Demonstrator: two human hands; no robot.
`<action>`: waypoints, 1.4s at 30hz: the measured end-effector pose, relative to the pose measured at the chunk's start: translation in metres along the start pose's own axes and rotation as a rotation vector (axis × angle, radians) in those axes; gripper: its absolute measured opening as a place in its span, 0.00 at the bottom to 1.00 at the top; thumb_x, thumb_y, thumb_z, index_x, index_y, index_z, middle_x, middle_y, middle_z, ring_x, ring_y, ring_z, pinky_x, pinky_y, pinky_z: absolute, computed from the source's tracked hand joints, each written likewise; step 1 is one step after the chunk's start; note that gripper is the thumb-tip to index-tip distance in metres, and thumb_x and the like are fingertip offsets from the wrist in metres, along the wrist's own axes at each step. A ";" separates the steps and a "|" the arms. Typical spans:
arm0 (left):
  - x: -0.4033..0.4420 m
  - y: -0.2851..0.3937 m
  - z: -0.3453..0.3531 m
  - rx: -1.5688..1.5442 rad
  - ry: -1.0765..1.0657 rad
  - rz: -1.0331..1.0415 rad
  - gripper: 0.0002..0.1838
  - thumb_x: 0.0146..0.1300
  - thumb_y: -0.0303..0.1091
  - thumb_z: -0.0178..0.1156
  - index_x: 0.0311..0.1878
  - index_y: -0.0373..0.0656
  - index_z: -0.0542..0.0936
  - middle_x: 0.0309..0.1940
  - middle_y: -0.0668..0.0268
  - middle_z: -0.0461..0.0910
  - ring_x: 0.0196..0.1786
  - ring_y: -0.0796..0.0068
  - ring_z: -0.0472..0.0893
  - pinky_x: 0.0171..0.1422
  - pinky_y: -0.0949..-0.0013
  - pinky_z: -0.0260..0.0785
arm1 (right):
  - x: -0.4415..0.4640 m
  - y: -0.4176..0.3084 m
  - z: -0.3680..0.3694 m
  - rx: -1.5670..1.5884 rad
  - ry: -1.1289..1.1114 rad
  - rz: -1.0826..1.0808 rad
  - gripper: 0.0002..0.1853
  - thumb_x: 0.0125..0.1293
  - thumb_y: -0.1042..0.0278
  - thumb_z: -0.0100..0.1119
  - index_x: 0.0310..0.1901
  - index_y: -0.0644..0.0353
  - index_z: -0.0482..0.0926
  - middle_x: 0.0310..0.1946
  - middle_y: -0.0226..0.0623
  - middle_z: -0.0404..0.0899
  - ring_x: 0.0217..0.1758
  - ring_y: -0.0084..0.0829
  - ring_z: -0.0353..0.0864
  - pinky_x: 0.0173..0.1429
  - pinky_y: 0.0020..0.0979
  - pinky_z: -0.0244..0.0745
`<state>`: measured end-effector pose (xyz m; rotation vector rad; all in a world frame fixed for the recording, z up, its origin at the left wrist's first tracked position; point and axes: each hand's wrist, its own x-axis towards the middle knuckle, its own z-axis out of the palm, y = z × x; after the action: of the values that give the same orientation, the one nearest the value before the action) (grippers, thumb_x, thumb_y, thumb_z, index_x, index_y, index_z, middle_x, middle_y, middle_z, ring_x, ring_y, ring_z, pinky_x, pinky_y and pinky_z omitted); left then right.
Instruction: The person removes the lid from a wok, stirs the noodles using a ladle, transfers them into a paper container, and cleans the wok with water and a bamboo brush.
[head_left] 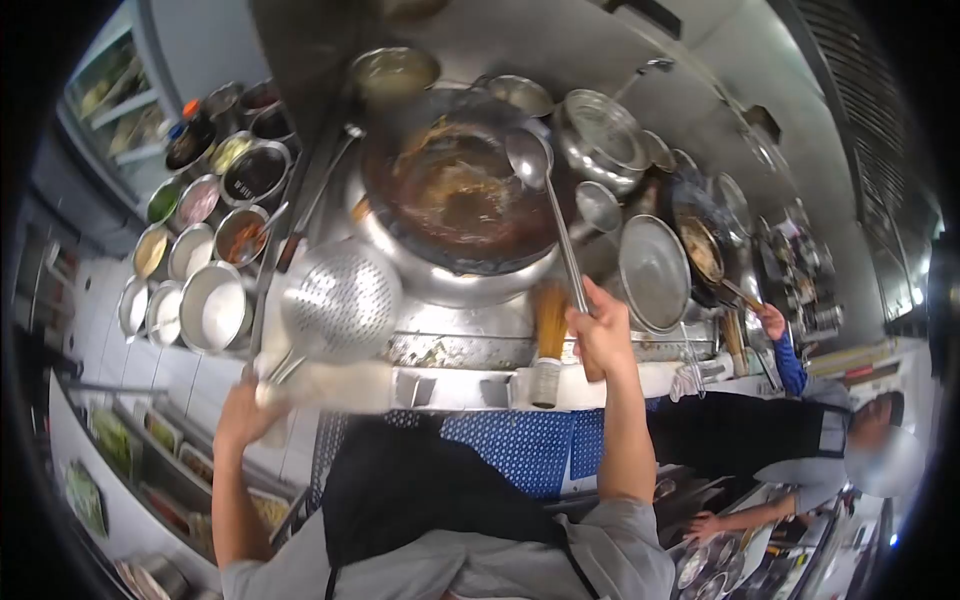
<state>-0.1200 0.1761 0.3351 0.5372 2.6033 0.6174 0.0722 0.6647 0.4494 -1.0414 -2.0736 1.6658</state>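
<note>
My right hand [604,335] is closed around the handle of a long steel ladle [562,230]. The ladle's bowl is over the right side of a dark wok [400,215], which has brown liquid in its bottom. At the left, my left hand [248,408], slightly blurred, grips the short handle of a round perforated skimmer [342,300]. That skimmer is over the stove's front edge, left of the wok, and looks bare. A pale cloth [345,388] lies along the edge beside my left hand. A bamboo wok brush [549,325] stands just left of my right hand.
Several metal pots of ingredients [215,305] stand on the left. Behind the wok are a pot [395,72] and stacked strainers [603,130]. An oval metal pan [653,272] leans at the right. Farther right, a co-worker [760,435] holds another wok's handle [740,294].
</note>
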 end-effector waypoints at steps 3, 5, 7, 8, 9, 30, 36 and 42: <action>-0.015 -0.013 0.001 -0.299 -0.192 -0.199 0.30 0.48 0.44 0.71 0.50 0.34 0.79 0.42 0.52 0.84 0.46 0.54 0.83 0.52 0.58 0.74 | 0.062 -0.016 -0.020 -0.085 0.111 -0.126 0.37 0.61 0.78 0.57 0.72 0.71 0.57 0.22 0.34 0.77 0.15 0.24 0.71 0.18 0.30 0.68; -0.028 -0.020 0.018 -0.823 -0.373 -0.286 0.29 0.48 0.40 0.72 0.52 0.35 0.78 0.41 0.57 0.83 0.44 0.62 0.83 0.50 0.61 0.75 | 0.110 -0.028 -0.033 -0.217 0.259 -0.125 0.31 0.58 0.74 0.59 0.65 0.68 0.69 0.25 0.40 0.81 0.23 0.30 0.80 0.24 0.33 0.74; -0.050 -0.030 0.054 -1.070 -0.293 -0.266 0.28 0.51 0.40 0.70 0.54 0.37 0.77 0.40 0.58 0.83 0.38 0.63 0.83 0.43 0.60 0.77 | 0.163 -0.039 -0.046 -0.396 0.382 -0.152 0.24 0.56 0.72 0.59 0.57 0.69 0.77 0.25 0.44 0.82 0.25 0.35 0.83 0.29 0.36 0.77; -0.062 -0.035 0.073 -1.235 -0.352 -0.360 0.29 0.50 0.40 0.71 0.55 0.37 0.76 0.39 0.59 0.82 0.36 0.62 0.83 0.42 0.59 0.78 | 0.205 -0.025 -0.060 -0.513 0.427 -0.190 0.22 0.55 0.72 0.59 0.53 0.70 0.78 0.23 0.43 0.81 0.23 0.34 0.83 0.29 0.35 0.76; -0.071 -0.037 0.089 -1.401 -0.412 -0.455 0.31 0.49 0.40 0.71 0.56 0.38 0.76 0.38 0.59 0.82 0.35 0.61 0.83 0.41 0.58 0.79 | 0.233 -0.021 -0.070 -0.631 0.472 -0.229 0.20 0.54 0.71 0.59 0.49 0.71 0.80 0.21 0.43 0.81 0.21 0.34 0.82 0.29 0.35 0.76; 0.155 0.260 0.021 -1.581 -0.384 0.066 0.24 0.58 0.39 0.66 0.57 0.42 0.75 0.41 0.63 0.82 0.38 0.69 0.84 0.36 0.64 0.80 | 0.151 -0.063 -0.074 1.652 -0.389 0.170 0.20 0.69 0.70 0.52 0.53 0.78 0.62 0.27 0.33 0.73 0.23 0.21 0.74 0.21 0.20 0.71; 0.187 0.344 -0.019 -1.647 -0.677 -0.207 0.18 0.62 0.55 0.59 0.34 0.50 0.79 0.24 0.67 0.76 0.24 0.69 0.74 0.13 0.80 0.59 | 0.002 -0.056 -0.020 1.557 -0.384 0.329 0.14 0.69 0.68 0.52 0.48 0.71 0.69 0.26 0.29 0.74 0.20 0.18 0.72 0.19 0.20 0.70; 0.154 0.331 -0.024 -1.615 -0.823 -0.304 0.15 0.62 0.53 0.58 0.34 0.52 0.80 0.24 0.68 0.77 0.25 0.67 0.74 0.15 0.79 0.60 | -0.056 -0.043 0.029 0.772 -0.134 0.265 0.06 0.64 0.71 0.58 0.41 0.58 0.74 0.21 0.30 0.75 0.16 0.22 0.73 0.15 0.24 0.67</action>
<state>-0.1720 0.5116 0.4718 -0.1618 0.8375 1.5887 0.0780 0.6025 0.4928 -0.9575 -1.1653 2.4203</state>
